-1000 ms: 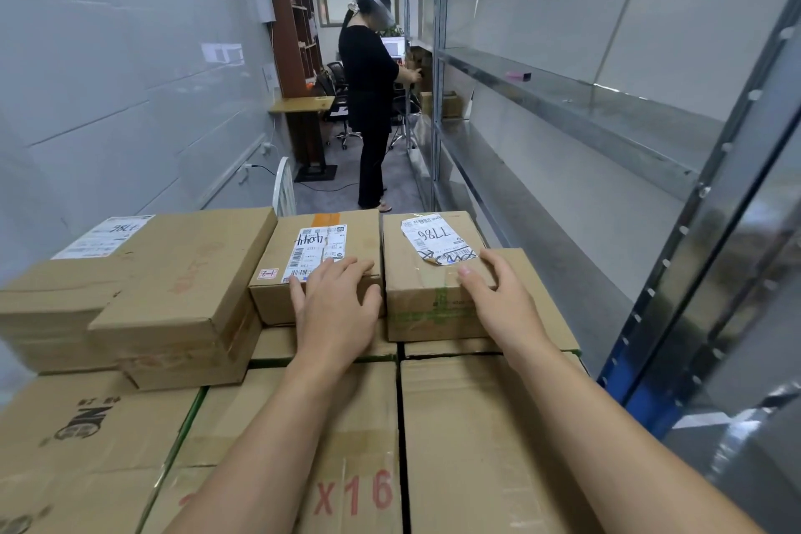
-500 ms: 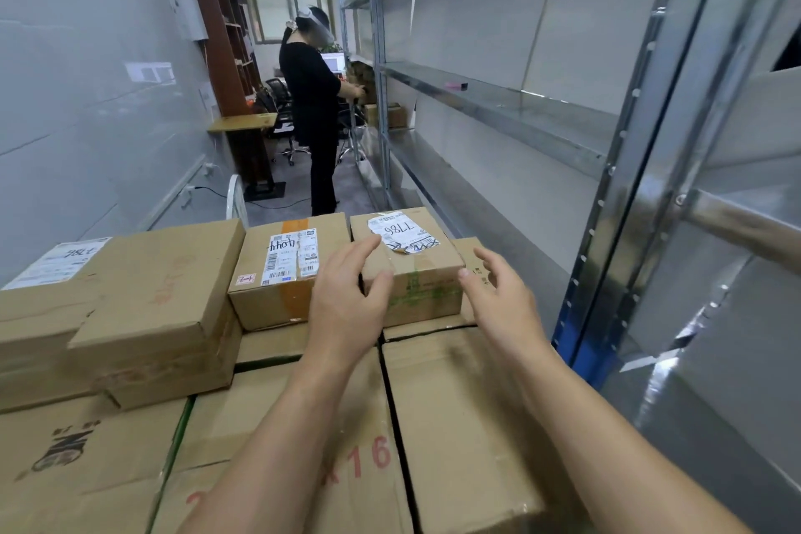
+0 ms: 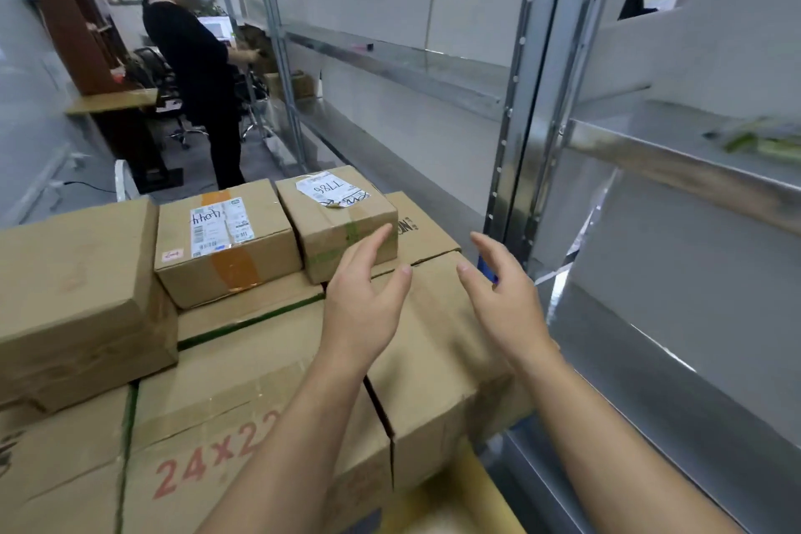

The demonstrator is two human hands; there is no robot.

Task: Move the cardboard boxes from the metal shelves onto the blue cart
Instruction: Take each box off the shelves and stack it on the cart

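Several cardboard boxes are stacked in front of me. Two small ones sit side by side on top: one with a barcode label and orange tape, one with a crumpled "7786" label. A wider flat box lies to their left. Big cartons form the layer below. My left hand and my right hand hover above the cartons with fingers spread, holding nothing. A sliver of the blue cart peeks out past the boxes. The metal shelves run along the right.
A shelf upright stands close on my right. A person in black stands down the aisle by office chairs and a wooden desk. A grey wall bounds the left. Green items lie blurred on the near shelf.
Both hands have lifted off the two small top boxes and drawn back toward me, fingers spread. My view has turned to the right toward the shelves.
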